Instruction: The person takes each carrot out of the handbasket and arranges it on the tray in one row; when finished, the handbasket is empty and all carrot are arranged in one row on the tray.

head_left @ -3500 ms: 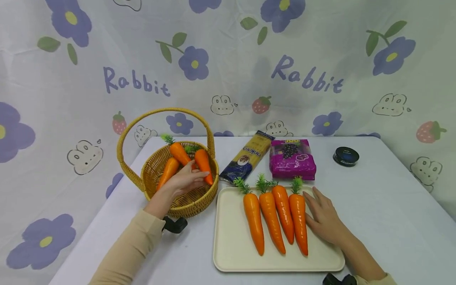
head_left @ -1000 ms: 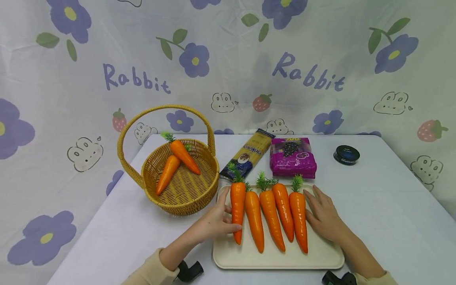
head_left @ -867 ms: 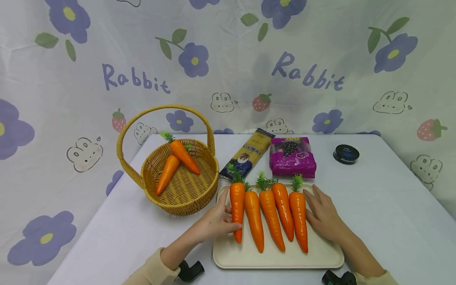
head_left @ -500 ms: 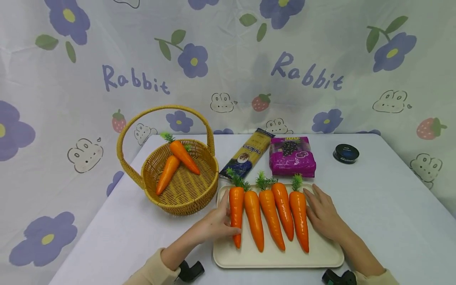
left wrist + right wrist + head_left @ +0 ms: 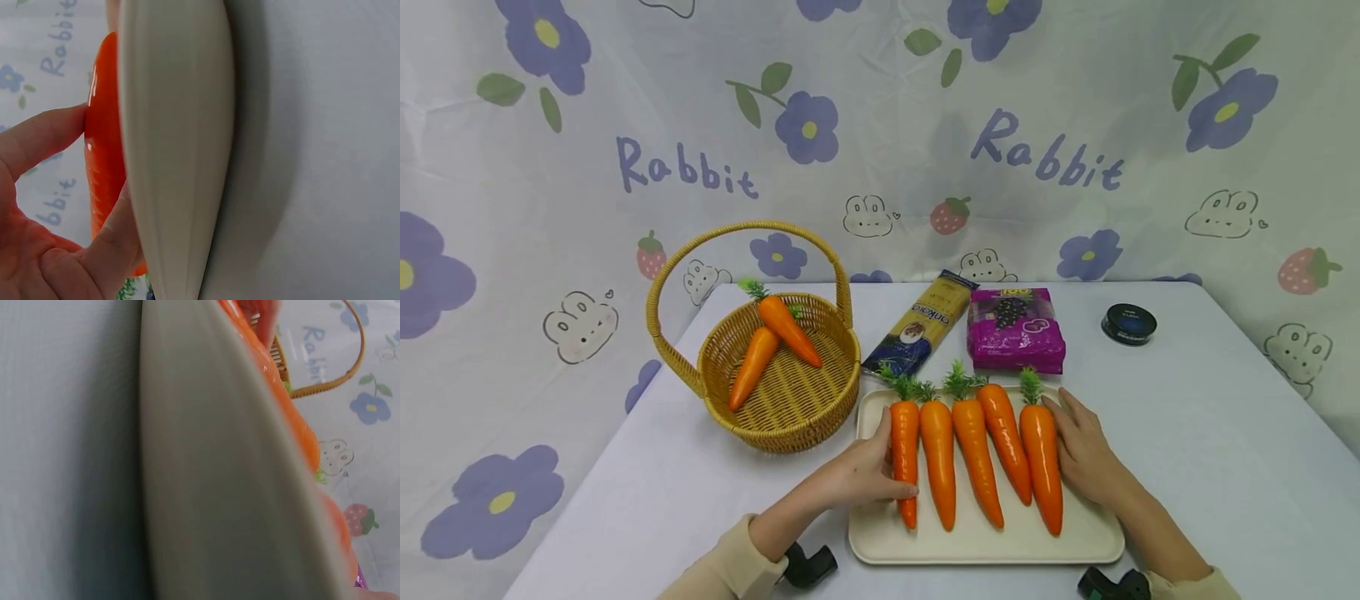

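A cream tray [image 5: 970, 548] bears several orange toy carrots side by side, green tops away from me. My left hand [image 5: 853, 477] pinches the leftmost carrot [image 5: 905, 442] between thumb and fingers over the tray's left part. In the left wrist view that carrot [image 5: 105, 137] is partly hidden by the tray's side [image 5: 178, 125]. My right hand [image 5: 1088, 460] lies over the tray's right edge, fingers extended, beside the rightmost carrot [image 5: 1041, 467]; its fingertips seem to touch it. Two more carrots [image 5: 755, 367] lie in the wicker basket [image 5: 790, 437].
Behind the tray lie a gold-and-blue packet [image 5: 922, 327] and a purple packet [image 5: 1015, 333]. A round black tin [image 5: 1129, 324] stands farther right. The basket's tall handle [image 5: 767, 225] arches up at the left. A printed cloth [image 5: 880, 142] hangs behind the white table.
My left hand has brought a carrot from the basket to the tray's left side. In the last half second it moved slightly right, and the other carrots' upper ends shifted right too.
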Action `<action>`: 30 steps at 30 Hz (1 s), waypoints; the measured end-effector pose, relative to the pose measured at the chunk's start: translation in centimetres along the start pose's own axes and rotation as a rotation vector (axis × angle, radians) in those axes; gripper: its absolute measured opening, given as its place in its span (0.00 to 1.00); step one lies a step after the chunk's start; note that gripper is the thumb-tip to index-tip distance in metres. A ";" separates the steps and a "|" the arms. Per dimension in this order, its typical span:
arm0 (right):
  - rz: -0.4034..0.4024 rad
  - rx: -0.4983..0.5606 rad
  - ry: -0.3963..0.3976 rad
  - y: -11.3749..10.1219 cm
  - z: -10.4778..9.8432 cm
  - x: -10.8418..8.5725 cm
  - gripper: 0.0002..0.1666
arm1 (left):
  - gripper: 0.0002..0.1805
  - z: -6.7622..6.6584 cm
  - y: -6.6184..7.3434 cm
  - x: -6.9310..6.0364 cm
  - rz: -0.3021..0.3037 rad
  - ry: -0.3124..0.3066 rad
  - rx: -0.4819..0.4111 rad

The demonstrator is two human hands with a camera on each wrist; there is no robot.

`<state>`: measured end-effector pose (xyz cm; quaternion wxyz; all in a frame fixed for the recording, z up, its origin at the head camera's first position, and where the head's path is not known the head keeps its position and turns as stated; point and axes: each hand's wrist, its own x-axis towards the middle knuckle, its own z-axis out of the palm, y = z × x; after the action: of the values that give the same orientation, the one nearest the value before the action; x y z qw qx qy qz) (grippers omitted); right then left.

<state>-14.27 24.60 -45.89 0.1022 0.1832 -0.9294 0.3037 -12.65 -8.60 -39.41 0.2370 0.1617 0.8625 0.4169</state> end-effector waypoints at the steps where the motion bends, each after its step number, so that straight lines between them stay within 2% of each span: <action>1: -0.003 0.007 0.001 0.0 0.0 0.0 0.26 | 0.62 0.0 0.0 0.0 0.003 -0.003 -0.007; 6: -0.034 0.015 0.047 0.2 -0.1 0.0 0.27 | 0.59 -0.2 0.0 0.3 0.058 -0.003 0.012; 13: -0.029 0.018 0.083 0.4 -0.4 0.0 0.27 | 0.57 -0.2 0.1 0.6 0.072 -0.029 -0.006; 23: 0.013 0.008 0.069 0.5 -1.3 0.3 0.21 | 0.54 0.1 0.1 1.2 0.100 -0.047 0.021; 30: 0.112 0.083 0.011 0.5 -2.4 0.2 0.22 | 0.54 0.1 0.0 1.5 0.112 -0.077 0.026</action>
<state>-14.46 26.34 -44.23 0.0826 0.1333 -0.9243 0.3480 -13.83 -7.81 -39.83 0.2444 0.2285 0.8476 0.4118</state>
